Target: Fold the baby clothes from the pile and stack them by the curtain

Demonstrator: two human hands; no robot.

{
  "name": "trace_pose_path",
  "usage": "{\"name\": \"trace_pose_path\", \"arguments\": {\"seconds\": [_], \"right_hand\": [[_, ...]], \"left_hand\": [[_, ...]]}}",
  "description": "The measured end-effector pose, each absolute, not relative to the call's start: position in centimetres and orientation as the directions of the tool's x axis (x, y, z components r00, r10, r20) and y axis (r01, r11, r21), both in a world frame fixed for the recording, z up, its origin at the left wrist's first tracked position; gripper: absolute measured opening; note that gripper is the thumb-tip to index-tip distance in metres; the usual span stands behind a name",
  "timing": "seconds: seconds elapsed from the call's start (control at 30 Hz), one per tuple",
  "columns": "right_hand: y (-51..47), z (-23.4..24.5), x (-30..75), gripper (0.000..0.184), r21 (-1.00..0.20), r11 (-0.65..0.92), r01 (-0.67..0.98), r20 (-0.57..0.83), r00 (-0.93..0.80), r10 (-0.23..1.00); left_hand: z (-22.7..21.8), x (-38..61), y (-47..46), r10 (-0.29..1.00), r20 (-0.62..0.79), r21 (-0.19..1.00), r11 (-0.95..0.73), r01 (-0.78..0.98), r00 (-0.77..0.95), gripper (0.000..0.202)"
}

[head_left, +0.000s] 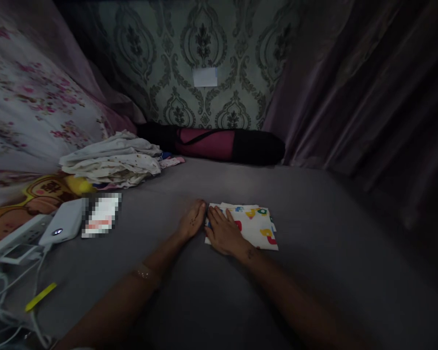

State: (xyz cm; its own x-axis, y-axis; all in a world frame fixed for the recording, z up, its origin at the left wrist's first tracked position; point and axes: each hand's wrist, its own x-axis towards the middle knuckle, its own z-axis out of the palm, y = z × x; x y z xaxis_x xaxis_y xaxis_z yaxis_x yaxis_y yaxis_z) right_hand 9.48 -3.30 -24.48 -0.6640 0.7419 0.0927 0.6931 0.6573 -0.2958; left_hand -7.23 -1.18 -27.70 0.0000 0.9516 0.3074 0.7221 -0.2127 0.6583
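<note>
Bare forearms come in nearest the camera. Right grip lies flat, fingers slightly spread, clasping nothing and hiding the left part of a folded printed cloth beneath it. Left grip rests just beside the cloth's left edge, fingers together; whether it holds anything, I cannot tell. Well left of it are a pixelated flat object, white power bank and power strip; beyond both grips, piled fabric and a long black-and-maroon bag
</note>
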Motion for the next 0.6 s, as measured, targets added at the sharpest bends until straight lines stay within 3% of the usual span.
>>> {"name": "trace_pose_path", "arguments": {"seconds": [0.6], "right_hand": [[-5.4, -22.4, 13.5, 0.061, -0.412, 0.668, 0.620, 0.102, -0.697, 0.710]], "left_hand": [[-27.6, -7.4, -0.9, 0.958, 0.285, 0.601, -0.207, 0.772, 0.035, 0.049]]}}
